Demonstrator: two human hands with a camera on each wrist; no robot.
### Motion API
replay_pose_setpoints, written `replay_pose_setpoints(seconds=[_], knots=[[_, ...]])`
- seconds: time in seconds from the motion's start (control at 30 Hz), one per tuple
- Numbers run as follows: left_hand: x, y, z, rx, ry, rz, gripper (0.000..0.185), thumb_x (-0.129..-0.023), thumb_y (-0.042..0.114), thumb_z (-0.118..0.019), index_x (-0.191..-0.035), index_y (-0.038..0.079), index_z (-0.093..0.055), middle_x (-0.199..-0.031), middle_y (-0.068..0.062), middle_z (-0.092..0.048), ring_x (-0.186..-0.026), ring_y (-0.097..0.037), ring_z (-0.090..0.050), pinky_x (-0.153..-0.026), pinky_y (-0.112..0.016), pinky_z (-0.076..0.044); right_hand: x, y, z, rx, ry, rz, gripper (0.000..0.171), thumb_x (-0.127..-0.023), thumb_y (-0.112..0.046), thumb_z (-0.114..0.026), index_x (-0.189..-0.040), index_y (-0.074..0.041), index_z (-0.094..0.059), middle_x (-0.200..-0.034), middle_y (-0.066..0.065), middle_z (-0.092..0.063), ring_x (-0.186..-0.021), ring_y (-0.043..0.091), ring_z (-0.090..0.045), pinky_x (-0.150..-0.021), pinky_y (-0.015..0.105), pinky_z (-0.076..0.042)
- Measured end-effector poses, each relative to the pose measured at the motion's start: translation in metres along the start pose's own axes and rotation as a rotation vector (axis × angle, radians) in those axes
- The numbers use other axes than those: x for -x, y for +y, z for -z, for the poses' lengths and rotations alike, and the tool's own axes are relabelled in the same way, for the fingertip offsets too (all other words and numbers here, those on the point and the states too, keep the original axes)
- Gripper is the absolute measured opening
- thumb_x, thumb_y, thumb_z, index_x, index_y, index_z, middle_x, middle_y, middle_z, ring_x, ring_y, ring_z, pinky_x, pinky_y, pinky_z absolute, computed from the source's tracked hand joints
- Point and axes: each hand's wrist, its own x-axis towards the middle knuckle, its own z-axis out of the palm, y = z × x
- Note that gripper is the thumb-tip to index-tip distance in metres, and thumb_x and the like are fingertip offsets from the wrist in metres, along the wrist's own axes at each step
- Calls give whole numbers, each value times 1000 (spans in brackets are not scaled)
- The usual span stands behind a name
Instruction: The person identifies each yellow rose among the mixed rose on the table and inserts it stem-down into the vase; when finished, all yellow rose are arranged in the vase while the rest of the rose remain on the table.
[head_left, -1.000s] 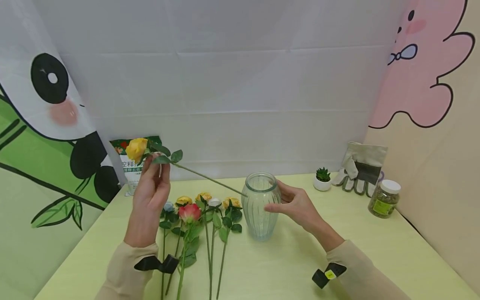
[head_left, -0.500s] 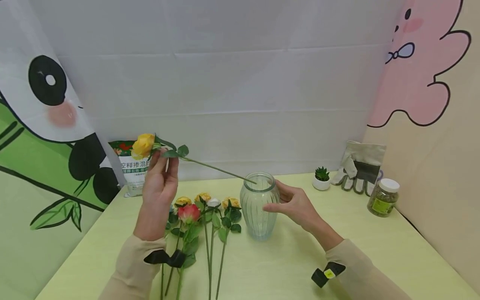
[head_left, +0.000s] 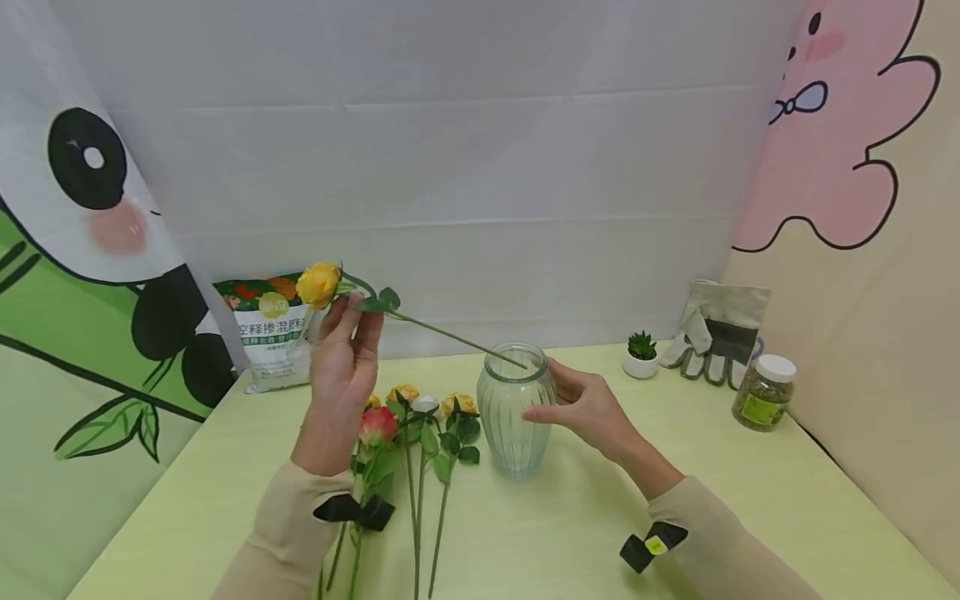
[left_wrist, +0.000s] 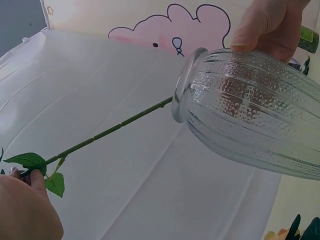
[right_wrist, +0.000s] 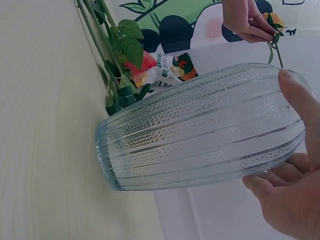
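Observation:
My left hand (head_left: 341,367) pinches the stem of a yellow rose (head_left: 318,284) just below its bloom. The stem (left_wrist: 117,126) slants down to the right, and its tip lies at the mouth of a clear ribbed glass vase (head_left: 514,417). Upright on the table, the vase has my right hand (head_left: 592,412) curled around its right side, thumb in front and fingers behind. From the right wrist view, the right thumb and fingers (right_wrist: 260,187) sit near the vase's upper part.
Several artificial flowers (head_left: 420,458), red, white and yellow, lie on the table left of the vase. A fertilizer bag (head_left: 270,342) stands at the back left. Back right are a small potted succulent (head_left: 641,354), gloves (head_left: 712,342) and a white-lidded jar (head_left: 765,393).
My left hand has moved right and slightly up with the yellow rose, bringing the stem tip from the vase's outer side to over its mouth. The right hand keeps its hold on the vase.

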Motion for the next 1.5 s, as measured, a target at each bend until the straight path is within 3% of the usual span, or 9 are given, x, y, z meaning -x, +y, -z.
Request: replay_pose_setpoints(seconds=[0.27,0.47,0.97,1.33,1.5], knots=[[3,-17,0,-136,-29,-35,11,-90,-9,-66,-86,-2,-74,-94,-12,-71,-81,-24,-74,-83,-36,-60,-1,-1,-1,5,4,-2,88,-81,-24,-87,-154,-12,-39,-152,6,-45,-132,25,-52,-101,37,-50],[5,-28,2,-185,-46,-34,15,-91,-9,-65,-83,0,-75,-89,-11,-73,-81,-23,-73,-84,-37,-60,0,-1,0,10,2,-8,89,-81,-25,-87,-154,-11,-38,-152,6,-45,-131,25,-53,-100,37,-51],[9,-52,6,-326,-110,-46,30,-96,-12,-56,-84,5,-77,-92,-7,-71,-86,-19,-72,-92,-34,-56,0,-1,0,21,7,-10,89,-80,-27,-87,-154,-11,-39,-152,7,-45,-133,24,-50,-102,35,-49],[10,-67,9,-363,-108,-23,30,-95,-12,-58,-79,6,-77,-85,-8,-73,-82,-19,-73,-83,-34,-60,1,-1,0,15,7,-11,89,-81,-25,-87,-154,-11,-39,-151,8,-47,-132,25,-51,-101,36,-50],[12,-76,10,-450,-128,-26,35,-95,-14,-57,-78,9,-76,-88,-5,-70,-84,-17,-73,-83,-34,-60,0,-1,0,24,8,-16,89,-80,-26,-87,-154,-11,-39,-150,7,-48,-132,25,-52,-101,37,-50]])
